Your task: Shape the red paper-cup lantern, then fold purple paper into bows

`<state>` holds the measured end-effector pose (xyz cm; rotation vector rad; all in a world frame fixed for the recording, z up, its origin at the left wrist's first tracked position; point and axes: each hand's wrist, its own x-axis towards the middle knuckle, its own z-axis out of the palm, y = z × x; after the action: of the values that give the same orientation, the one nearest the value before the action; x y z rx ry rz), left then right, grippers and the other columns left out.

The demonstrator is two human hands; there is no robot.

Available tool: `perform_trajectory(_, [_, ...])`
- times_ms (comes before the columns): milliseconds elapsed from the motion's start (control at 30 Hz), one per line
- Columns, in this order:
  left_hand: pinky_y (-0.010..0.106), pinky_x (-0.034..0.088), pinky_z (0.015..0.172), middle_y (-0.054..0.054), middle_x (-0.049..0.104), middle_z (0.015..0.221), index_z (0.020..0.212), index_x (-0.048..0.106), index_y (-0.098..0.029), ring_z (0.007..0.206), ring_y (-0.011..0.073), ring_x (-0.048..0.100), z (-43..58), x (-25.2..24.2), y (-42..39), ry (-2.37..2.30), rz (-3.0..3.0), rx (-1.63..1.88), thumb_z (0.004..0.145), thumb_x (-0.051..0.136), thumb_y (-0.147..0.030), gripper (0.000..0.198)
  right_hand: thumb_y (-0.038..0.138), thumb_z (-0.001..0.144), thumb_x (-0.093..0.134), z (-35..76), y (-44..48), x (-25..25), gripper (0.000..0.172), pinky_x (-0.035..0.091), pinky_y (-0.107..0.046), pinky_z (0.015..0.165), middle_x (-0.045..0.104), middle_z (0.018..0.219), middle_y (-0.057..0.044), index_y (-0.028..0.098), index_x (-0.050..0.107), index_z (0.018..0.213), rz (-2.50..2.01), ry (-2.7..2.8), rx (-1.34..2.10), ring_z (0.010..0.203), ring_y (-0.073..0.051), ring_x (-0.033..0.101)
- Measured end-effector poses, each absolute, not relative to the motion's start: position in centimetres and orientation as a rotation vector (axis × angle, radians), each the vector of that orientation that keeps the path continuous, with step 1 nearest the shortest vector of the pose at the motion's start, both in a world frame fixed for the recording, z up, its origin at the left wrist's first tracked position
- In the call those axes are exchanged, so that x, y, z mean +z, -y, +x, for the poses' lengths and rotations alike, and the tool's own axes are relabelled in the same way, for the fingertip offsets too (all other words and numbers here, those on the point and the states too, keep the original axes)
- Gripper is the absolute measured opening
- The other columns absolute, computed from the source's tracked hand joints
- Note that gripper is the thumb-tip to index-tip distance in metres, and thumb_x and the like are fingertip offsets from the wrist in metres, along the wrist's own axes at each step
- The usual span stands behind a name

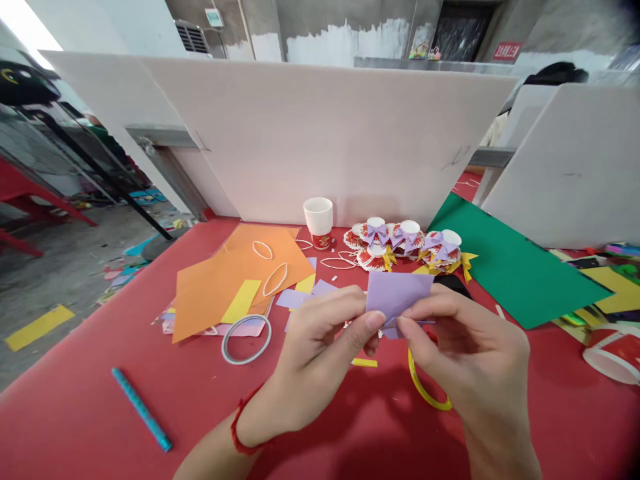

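A small piece of purple paper is held up between my two hands over the red table. My left hand pinches its lower left part between thumb and fingers, with a red string bracelet on the wrist. My right hand grips the lower right part, where the paper looks folded. Partly hidden below my right hand lies a yellow ring, and a small yellow strip sits beneath the paper.
Orange sheets, purple scraps and a grey tape ring lie left; a teal pen is nearer. Stacked cups and bow-decorated cup pieces stand behind. A green sheet and tipped cup are right; a white board rises behind.
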<state>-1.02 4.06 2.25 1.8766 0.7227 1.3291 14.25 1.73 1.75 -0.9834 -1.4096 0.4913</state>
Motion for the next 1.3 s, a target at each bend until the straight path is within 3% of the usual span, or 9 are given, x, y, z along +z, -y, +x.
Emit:
perform_trajectory(200, [0.022, 0.043, 0.052, 0.0, 0.061, 0.061, 0.065, 0.06, -0.016, 0.055, 0.0106, 0.052, -0.9, 2.2, -3.9, -0.711, 1.916, 1.296, 0.088, 0.06, -0.011, 0.024, -0.001, 0.071, 0.065, 14.2, -1.5, 2.0, 0.025, 0.051, -0.01, 0.057, 0.064, 0.063, 0.009, 0.024, 0.067, 0.068, -0.979, 1.37, 0.445, 0.059, -0.005, 0.061])
perform_trajectory(533, [0.017, 0.04, 0.048, -0.004, 0.055, 0.053, 0.059, 0.055, -0.016, 0.05, 0.0065, 0.047, -0.3, 2.2, -3.8, -0.747, 1.901, 1.386, 0.083, 0.057, -0.004, 0.027, -0.001, 0.069, 0.064, 13.6, -1.7, 1.7, 0.023, 0.052, -0.01, 0.056, 0.066, 0.064, 0.008, 0.022, 0.063, 0.064, -0.946, 1.291, 0.5, 0.059, -0.006, 0.064])
perform_trajectory(967, [0.02, 0.039, 0.048, -0.003, 0.056, 0.053, 0.059, 0.053, -0.017, 0.05, 0.0082, 0.046, -0.3, 1.8, -3.9, -0.801, 1.966, 1.419, 0.081, 0.056, -0.005, 0.026, 0.0, 0.07, 0.068, 13.4, -1.7, 1.7, 0.023, 0.056, -0.009, 0.061, 0.071, 0.065, 0.008, 0.023, 0.068, 0.066, -0.97, 1.283, 0.502, 0.063, -0.006, 0.068])
perform_trajectory(1133, [0.022, 0.04, 0.048, -0.003, 0.054, 0.052, 0.056, 0.048, -0.019, 0.049, 0.0091, 0.046, 0.1, 1.6, -4.0, -0.869, 1.889, 1.486, 0.076, 0.055, -0.008, 0.024, 0.005, 0.065, 0.074, 13.5, -1.9, 1.6, 0.021, 0.056, -0.01, 0.055, 0.066, 0.064, 0.008, 0.023, 0.063, 0.068, -1.024, 1.207, 0.521, 0.057, -0.006, 0.067])
perform_trajectory(1300, [0.019, 0.037, 0.043, -0.005, 0.051, 0.051, 0.056, 0.05, -0.019, 0.045, 0.0068, 0.044, -0.2, 1.9, -4.0, -0.826, 1.719, 1.451, 0.075, 0.055, -0.008, 0.023, 0.012, 0.064, 0.083, 14.2, -2.1, 1.6, 0.031, 0.055, -0.01, 0.048, 0.066, 0.062, 0.01, 0.024, 0.056, 0.071, -1.052, 1.134, 0.653, 0.049, -0.006, 0.067])
